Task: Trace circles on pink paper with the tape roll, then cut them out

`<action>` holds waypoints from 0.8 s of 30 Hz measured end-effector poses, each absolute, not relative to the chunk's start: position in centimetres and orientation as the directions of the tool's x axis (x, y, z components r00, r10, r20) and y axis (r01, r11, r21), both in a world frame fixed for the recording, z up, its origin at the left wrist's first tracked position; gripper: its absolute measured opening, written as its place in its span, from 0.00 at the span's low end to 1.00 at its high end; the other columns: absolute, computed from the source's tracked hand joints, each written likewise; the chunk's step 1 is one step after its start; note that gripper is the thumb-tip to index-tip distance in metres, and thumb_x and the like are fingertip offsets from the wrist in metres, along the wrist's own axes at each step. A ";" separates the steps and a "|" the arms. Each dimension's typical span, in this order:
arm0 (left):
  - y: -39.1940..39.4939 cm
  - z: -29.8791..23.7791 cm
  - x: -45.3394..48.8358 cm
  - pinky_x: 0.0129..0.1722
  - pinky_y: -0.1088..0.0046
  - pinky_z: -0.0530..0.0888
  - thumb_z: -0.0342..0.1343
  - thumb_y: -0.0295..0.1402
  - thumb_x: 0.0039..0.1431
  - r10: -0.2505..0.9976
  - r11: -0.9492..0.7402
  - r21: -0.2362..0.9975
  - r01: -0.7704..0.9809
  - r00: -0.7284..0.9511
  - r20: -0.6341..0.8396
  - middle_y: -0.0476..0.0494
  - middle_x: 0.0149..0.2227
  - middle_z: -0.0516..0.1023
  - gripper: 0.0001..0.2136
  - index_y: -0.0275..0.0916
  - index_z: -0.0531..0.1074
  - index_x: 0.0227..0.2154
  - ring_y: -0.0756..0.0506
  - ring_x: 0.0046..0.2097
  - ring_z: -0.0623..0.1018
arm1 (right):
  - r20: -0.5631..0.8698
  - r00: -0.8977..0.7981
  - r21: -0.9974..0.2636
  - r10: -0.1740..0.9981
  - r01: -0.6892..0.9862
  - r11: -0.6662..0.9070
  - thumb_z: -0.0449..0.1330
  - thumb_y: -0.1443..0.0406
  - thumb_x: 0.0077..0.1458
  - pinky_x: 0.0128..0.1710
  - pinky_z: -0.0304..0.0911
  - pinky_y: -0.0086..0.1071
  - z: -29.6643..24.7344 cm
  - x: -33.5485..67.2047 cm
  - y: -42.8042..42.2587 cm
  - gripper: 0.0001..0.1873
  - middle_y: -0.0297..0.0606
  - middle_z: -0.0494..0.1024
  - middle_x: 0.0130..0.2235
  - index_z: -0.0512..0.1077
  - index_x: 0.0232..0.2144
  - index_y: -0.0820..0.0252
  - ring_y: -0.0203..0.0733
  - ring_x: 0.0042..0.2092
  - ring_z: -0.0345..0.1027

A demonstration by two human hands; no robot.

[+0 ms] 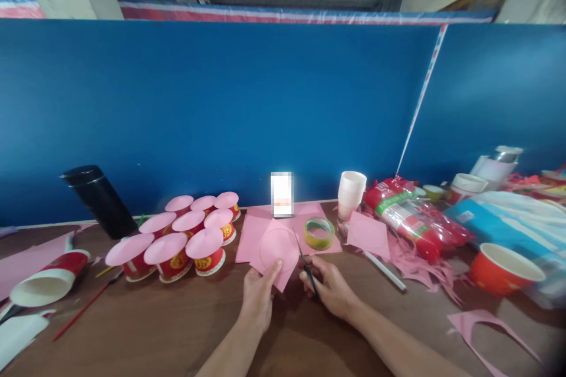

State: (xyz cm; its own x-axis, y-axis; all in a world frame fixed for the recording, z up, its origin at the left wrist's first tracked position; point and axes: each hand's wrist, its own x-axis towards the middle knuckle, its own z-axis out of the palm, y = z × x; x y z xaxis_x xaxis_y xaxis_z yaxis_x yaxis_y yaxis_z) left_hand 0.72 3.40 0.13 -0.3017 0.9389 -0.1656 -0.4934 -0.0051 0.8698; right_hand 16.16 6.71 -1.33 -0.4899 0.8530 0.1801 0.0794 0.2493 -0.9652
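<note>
Left hand (257,296): grasping a square of pink paper (277,247) by its near edge, thumb on the upper face. The paper lies directly beyond this hand, turned cornerwise, one corner toward the wearer; a circular outline is marked on its face.

Right hand (326,286): closed on the handles of black scissors (309,271). The scissors' long axis runs away from the wearer and slightly left, close along the paper's right-hand side. Whether the blades touch the paper, or stand parted, cannot be determined.

Principal relation: the paper sits to the left of the right hand, with the blades between that hand and the marked outline. The left hand is nearer the paper, being in contact with it.

Adjacent items: larger pink sheets (244,241) on the table (186,336) behind the paper; a tape roll (319,242) just beyond the right hand.
</note>
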 end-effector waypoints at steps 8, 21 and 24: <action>3.7 0.1 0.7 0.35 0.67 0.75 0.65 0.33 0.41 0.931 -0.022 0.865 -0.502 -0.326 -0.165 0.34 0.32 0.79 0.22 0.28 0.71 0.40 0.41 0.34 0.78 | 0.174 -0.493 -0.969 0.853 0.069 0.237 0.53 0.59 0.56 0.22 0.58 0.24 -1.5 16.2 6.7 0.10 0.28 0.65 0.23 0.64 0.35 0.60 0.32 0.24 0.61; 3.7 0.2 0.7 0.35 0.68 0.75 0.65 0.32 0.41 0.926 -0.025 0.852 -0.524 -0.334 -0.179 0.34 0.33 0.79 0.20 0.28 0.71 0.38 0.42 0.35 0.78 | 0.163 -0.497 -0.969 0.852 0.081 0.233 0.53 0.59 0.56 0.22 0.57 0.24 -1.2 16.3 6.7 0.10 0.29 0.65 0.23 0.63 0.35 0.60 0.32 0.23 0.60; 3.7 0.1 0.7 0.33 0.68 0.75 0.66 0.33 0.40 0.917 -0.008 0.860 -0.510 -0.347 -0.197 0.34 0.32 0.79 0.20 0.28 0.72 0.37 0.42 0.33 0.78 | 0.161 -0.498 -0.968 0.852 0.089 0.235 0.53 0.59 0.56 0.22 0.57 0.25 -1.1 16.3 6.7 0.10 0.29 0.66 0.22 0.63 0.34 0.60 0.32 0.23 0.60</action>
State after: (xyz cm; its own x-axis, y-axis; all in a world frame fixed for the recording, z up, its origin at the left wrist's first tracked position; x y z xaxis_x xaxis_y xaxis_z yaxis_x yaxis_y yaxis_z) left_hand 0.72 3.71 0.12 -0.3465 0.9172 -0.1967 -0.5100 -0.0082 0.8601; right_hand 16.31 6.65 -1.11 -0.4980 0.8521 0.1612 0.0888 0.2350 -0.9679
